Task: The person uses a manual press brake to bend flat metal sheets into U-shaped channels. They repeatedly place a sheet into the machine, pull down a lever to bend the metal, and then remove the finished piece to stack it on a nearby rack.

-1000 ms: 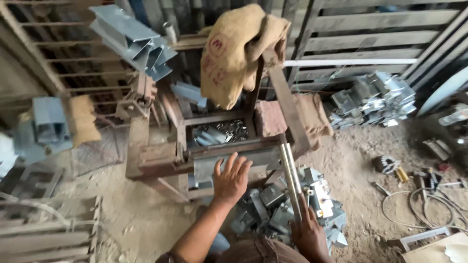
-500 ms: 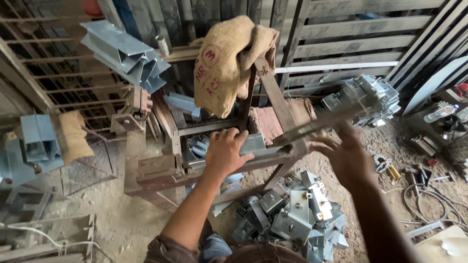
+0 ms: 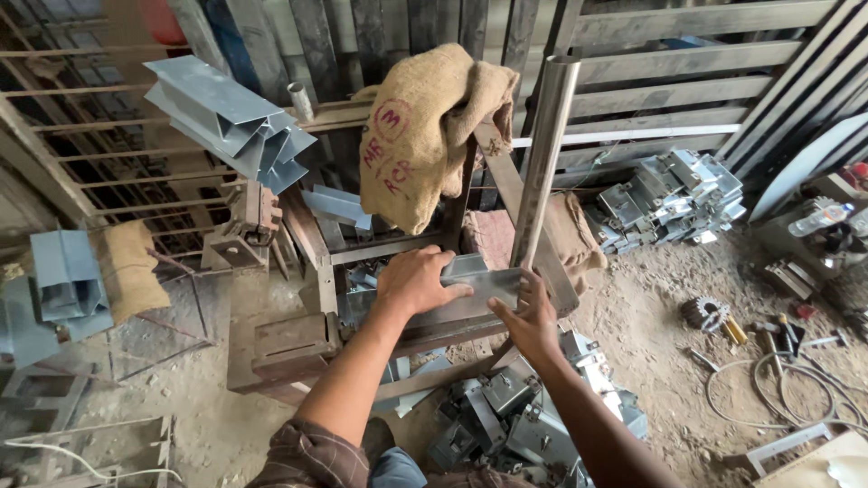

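A rusty hand press stands in front of me on the dirt floor. Across its bed lies a grey sheet-metal piece. My left hand lies on top of that piece, fingers curled over its far edge. My right hand has its fingers spread and touches the piece's right end, just below the foot of a steel pipe lever. The lever stands nearly upright with no hand on it.
A burlap sack hangs over the press frame. Grey folded profiles are stacked at upper left. Piles of bent metal brackets lie by my knees and at the right. Cables and small tools litter the floor.
The pipe lever has swung from low at the front up to nearly upright. My right hand has left it and dropped to the sheet-metal piece. My left hand has moved forward onto the piece.
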